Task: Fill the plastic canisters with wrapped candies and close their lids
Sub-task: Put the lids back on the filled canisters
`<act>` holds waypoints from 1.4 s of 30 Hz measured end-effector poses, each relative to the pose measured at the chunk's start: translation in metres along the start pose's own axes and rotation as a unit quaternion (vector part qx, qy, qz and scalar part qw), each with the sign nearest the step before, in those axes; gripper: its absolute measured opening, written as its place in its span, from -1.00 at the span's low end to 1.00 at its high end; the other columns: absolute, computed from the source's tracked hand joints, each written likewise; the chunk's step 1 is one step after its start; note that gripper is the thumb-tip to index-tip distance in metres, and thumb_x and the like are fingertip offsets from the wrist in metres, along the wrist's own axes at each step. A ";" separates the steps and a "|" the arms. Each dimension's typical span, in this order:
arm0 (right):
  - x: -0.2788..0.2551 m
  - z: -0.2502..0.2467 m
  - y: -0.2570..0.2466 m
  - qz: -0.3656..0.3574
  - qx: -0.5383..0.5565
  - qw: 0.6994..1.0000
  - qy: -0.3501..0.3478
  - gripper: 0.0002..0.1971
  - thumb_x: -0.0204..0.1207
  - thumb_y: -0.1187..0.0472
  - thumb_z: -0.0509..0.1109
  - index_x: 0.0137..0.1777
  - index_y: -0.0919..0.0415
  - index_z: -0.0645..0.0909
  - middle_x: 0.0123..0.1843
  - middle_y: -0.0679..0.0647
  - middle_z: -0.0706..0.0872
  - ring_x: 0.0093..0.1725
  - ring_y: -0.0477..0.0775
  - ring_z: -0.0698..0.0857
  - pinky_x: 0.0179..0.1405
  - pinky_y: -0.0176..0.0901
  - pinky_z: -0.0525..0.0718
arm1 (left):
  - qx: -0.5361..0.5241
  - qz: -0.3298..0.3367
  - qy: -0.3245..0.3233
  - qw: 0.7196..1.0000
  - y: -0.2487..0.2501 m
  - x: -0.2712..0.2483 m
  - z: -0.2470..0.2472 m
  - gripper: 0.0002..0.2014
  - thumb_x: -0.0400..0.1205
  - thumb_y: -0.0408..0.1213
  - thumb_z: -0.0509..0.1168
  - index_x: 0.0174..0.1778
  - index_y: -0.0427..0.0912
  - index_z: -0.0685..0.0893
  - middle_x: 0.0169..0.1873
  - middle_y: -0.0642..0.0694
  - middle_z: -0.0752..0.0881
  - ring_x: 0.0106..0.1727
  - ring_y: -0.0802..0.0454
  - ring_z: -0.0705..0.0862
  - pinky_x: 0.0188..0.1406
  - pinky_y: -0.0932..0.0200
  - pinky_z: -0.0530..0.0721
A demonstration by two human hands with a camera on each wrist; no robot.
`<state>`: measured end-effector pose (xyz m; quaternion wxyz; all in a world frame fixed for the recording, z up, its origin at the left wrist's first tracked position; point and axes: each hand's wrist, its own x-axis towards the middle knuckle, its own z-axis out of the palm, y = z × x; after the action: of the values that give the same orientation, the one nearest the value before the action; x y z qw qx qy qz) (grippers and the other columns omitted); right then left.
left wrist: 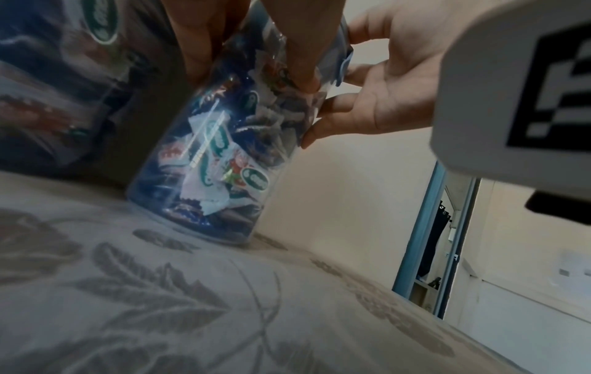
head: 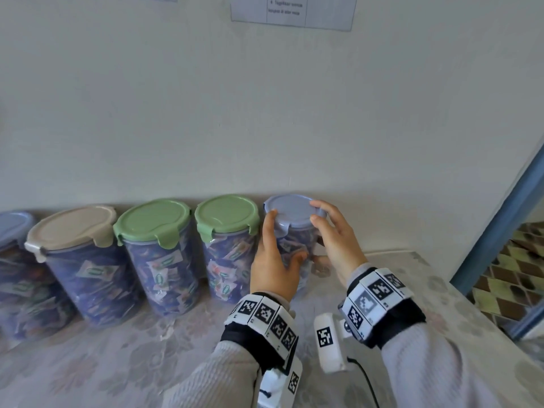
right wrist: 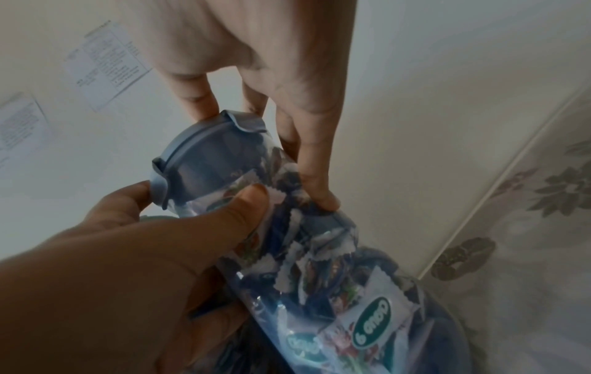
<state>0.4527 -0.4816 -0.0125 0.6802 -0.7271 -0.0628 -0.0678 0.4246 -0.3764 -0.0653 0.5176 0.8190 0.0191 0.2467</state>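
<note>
A clear canister (head: 294,242) full of wrapped candies stands at the right end of a row along the wall, with a blue lid (head: 291,209) sitting on it. My left hand (head: 273,257) grips its left side, thumb across the front and a fingertip at the lid's rim. My right hand (head: 331,237) holds the right side, fingertips on the lid's edge and lower fingers against the wall. The left wrist view shows the canister (left wrist: 217,164) standing on the cloth, my right hand (left wrist: 383,96) touching it. The right wrist view shows the lid (right wrist: 198,151) with its clasps.
Left of it stand two green-lidded canisters (head: 226,212) (head: 153,219), a beige-lidded one (head: 70,228) and a blue-lidded one (head: 11,228), all filled. A floral cloth (head: 117,363) covers the table. The table ends at the right by a blue door frame (head: 500,216).
</note>
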 end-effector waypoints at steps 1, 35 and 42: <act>0.003 0.000 0.001 0.003 0.001 1.000 -0.002 -0.76 0.61 0.24 0.26 0.20 -0.03 0.60 0.23 -0.01 0.66 0.21 0.06 0.67 0.26 0.15 0.64 | 0.002 0.002 0.001 1.000 -0.001 0.002 0.001 -0.16 0.51 -0.26 0.42 0.56 0.23 0.03 0.39 -0.02 0.52 0.16 -0.08 0.64 -0.07 0.24 0.50; -0.201 0.274 -0.044 -0.120 0.083 0.985 -0.093 -0.85 0.48 0.12 0.30 -0.26 0.16 0.51 -0.40 -0.03 0.57 -0.46 -0.22 0.50 -0.40 -0.42 0.45 | 0.036 0.030 0.187 0.981 -0.056 -0.074 -0.384 -0.71 0.48 -0.47 0.39 -0.13 0.08 0.62 -0.22 -0.01 0.65 -0.26 0.17 0.62 -0.29 0.36 0.59; -0.205 0.409 -0.051 -0.061 -0.007 0.972 -0.229 -0.71 0.63 0.14 0.29 0.32 -0.09 0.47 0.16 -0.02 0.64 0.16 -0.08 0.63 0.25 -0.12 0.55 | 0.113 -0.055 0.200 0.972 -0.126 -0.048 -0.494 -0.49 0.49 -0.37 0.43 0.37 -0.07 0.50 0.18 -0.11 0.49 0.30 -0.22 0.49 0.35 -0.12 0.46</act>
<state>0.2477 -0.0703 -0.0272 0.6371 -0.7230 -0.2607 0.0584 0.2012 0.0823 -0.0224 0.4199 0.8042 0.1945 0.3729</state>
